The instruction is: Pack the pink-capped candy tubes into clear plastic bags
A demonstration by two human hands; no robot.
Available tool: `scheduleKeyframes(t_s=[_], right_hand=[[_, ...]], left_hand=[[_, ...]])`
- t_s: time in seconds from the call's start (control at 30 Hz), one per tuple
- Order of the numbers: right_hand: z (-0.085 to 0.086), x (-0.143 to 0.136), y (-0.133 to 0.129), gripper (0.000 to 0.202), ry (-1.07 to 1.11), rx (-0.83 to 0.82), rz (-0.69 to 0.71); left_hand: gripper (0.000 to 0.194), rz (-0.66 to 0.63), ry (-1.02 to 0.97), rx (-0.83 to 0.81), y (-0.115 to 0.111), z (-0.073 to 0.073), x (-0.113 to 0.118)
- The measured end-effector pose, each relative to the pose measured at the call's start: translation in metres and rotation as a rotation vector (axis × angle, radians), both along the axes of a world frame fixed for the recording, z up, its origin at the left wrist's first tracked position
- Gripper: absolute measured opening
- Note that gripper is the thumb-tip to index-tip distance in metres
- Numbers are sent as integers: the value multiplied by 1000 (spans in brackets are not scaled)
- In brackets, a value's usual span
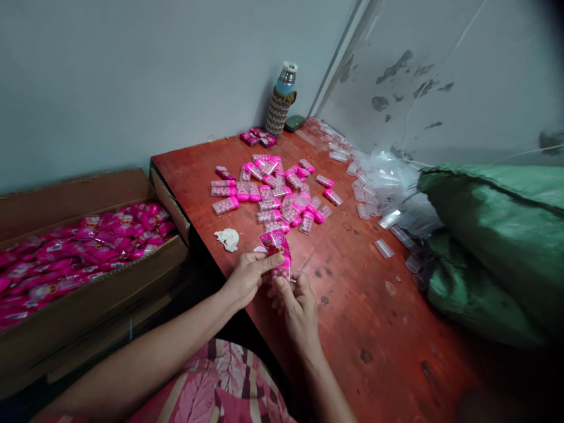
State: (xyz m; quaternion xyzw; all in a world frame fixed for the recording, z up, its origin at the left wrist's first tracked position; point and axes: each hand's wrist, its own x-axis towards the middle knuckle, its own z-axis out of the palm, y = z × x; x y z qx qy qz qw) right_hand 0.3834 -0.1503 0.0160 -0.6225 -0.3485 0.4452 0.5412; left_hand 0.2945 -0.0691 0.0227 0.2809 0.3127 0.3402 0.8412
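Near the table's front edge, my left hand [251, 276] grips a printed pink wrapper [275, 241], thumb on top. My right hand [300, 305] pinches the lower end of a clear container of pink balls [281, 272], whose upper part is covered by the wrapper. Both hands are close together on this one item. Beyond them, a pile of similar clear containers with pink caps [282, 191] lies on the red table [348, 276]. A crumpled white lump [228, 239] rests to the left of the pile.
A cardboard box [114, 279] of pink wrapped packs [101, 241] stands at the left. At the back are a bottle in a knitted sleeve [280, 106] and small pink boxes [259, 137]. Empty clear containers [370, 188] and a green sack [497, 235] occupy the right.
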Motion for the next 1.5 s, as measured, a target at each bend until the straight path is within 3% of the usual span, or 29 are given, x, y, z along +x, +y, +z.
scheduleKeyframes(t_s=[0.1,0.23,0.4,0.57,0.73,0.83,0.9,1.0,1.07,1.13,1.2,1.3,1.4,1.5], right_hand=[[0,2,1,22,134,-23,56],[-2,4,3,20,65,-2,-4],[-4,5,2,19,105,45,22],[-2,8,-4,25,263,76,94],[-2,4,3,20,334,107,39],[1,2,9,22,329,88,41],[3,5,10,22,325,82,40],[4,14,7,19,271,71,9],[2,21,4,19,219,53,-29],[-2,26,2,20,185,29,-48],[-8,29,0,20,168,10,-46],[-15,31,-4,21,151,-9,-25],[-16,32,-7,21,131,-30,-15],[-12,31,-7,22,100,-51,-29]], left_hand=[[29,-81,11,93,1,1,-2],[23,-18,125,197,-3,2,-1],[26,-52,66,100,-8,1,-1],[25,64,24,-23,-6,-1,-6],[26,-58,-7,15,-20,2,-5],[21,69,-19,8,-16,12,-20],[17,306,-16,18,-3,20,-44],[40,677,15,200,19,27,-81],[44,748,166,351,25,24,-92],[36,613,428,608,20,14,-87],[31,337,706,1005,8,-1,-71],[29,94,962,1469,-8,-24,-48],[26,64,1114,1619,-13,-40,-39],[19,104,1116,1615,-13,-47,-39]])
